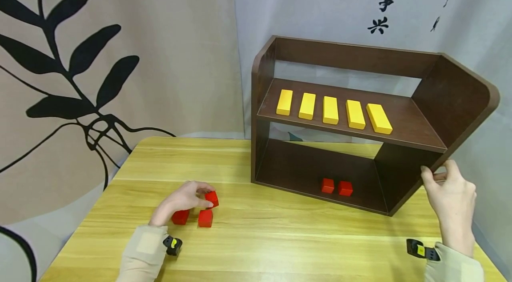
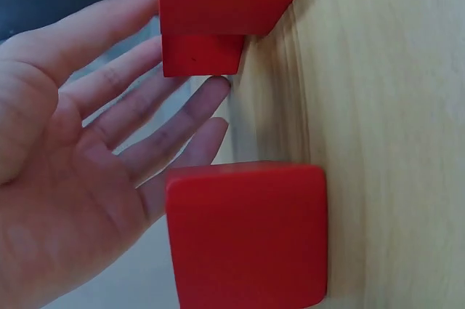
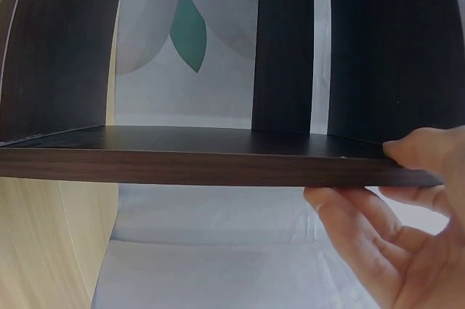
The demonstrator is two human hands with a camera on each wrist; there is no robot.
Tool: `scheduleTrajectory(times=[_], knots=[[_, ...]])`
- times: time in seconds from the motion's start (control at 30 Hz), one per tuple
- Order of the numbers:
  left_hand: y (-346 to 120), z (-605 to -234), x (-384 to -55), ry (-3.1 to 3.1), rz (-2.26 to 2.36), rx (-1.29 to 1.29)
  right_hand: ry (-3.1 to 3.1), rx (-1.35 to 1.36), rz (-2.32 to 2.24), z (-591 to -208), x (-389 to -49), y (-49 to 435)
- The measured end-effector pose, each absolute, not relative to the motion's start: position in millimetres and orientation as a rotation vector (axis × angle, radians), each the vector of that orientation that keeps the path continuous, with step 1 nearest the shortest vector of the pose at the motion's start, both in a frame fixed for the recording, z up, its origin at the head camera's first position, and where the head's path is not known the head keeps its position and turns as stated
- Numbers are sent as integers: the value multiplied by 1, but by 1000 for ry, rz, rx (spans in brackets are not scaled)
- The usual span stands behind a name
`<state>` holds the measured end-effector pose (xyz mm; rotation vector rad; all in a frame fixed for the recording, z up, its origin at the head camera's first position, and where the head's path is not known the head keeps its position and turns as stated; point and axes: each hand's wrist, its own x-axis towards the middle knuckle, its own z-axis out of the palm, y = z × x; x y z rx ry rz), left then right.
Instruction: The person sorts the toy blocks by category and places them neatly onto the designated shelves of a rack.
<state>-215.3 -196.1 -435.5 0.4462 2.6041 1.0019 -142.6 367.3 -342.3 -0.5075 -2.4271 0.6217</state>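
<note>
Fingers of the left hand point(image 1: 186, 196) narrow on a small, smooth red cube point(image 1: 212, 199), thumb and forefinger pinching it, the others loosely spread; whether it is clear of the surface I cannot tell. One tiny dark speck marks its flat face in the left wrist view. Close to that hand sit a second red cube point(image 1: 181, 217) and a third red cube point(image 1: 206, 219), both matte with softened edges. Beneath is a pale yellow wooden table point(image 1: 280, 237) with long streaky grain. Right of the cubes stands a dark brown two-tier wooden shelf unit point(image 1: 352, 55), its upper corners rounded. Five yellow oblong blocks point(image 1: 330, 110) lie apart in a row on its upper board; two more red cubes point(image 1: 327, 185) sit side by side on the lower board. At far right, the right hand point(image 1: 453, 191) grips the front edge of the unit's side panel, thumb inside, fingers outside.
</note>
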Motion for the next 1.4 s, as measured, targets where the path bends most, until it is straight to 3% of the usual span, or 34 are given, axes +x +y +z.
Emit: scheduleTrajectory(times=[0.63,1.4], knots=[[-176,-432,-218,2642,962,508,-2424,-498,612,-341,-143,367],[-120,-426,-227,2721,963,796,-2430,-523,621,-341,-143,367]])
